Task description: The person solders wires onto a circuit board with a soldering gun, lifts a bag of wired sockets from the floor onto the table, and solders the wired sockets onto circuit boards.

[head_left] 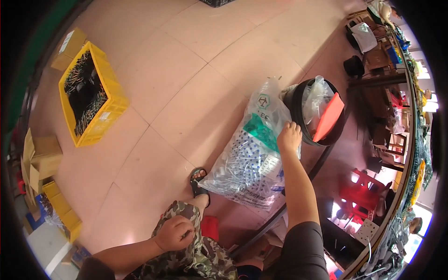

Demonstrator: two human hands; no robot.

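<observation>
My right hand [289, 136] reaches forward and rests on the upper side of a large clear plastic bag [249, 163] full of small metal and blue parts, with a green patch near its top. Its fingers are curled against the bag's plastic near the neck. The bag stands on the pink tiled floor, leaning by a black bucket [298, 105]. My left hand [175, 232] lies closed in a loose fist on my knee, over camouflage trousers [200, 254], holding nothing visible. My sandalled foot [198, 182] sits just left of the bag.
The black bucket holds a clear bag and a red scoop [329, 116]. A yellow crate [91, 93] of dark metal parts stands at the left. Cardboard boxes [42, 156] and yellow bins [63, 210] line the left edge. A cluttered workbench [392, 140] and red stool [361, 193] are to the right.
</observation>
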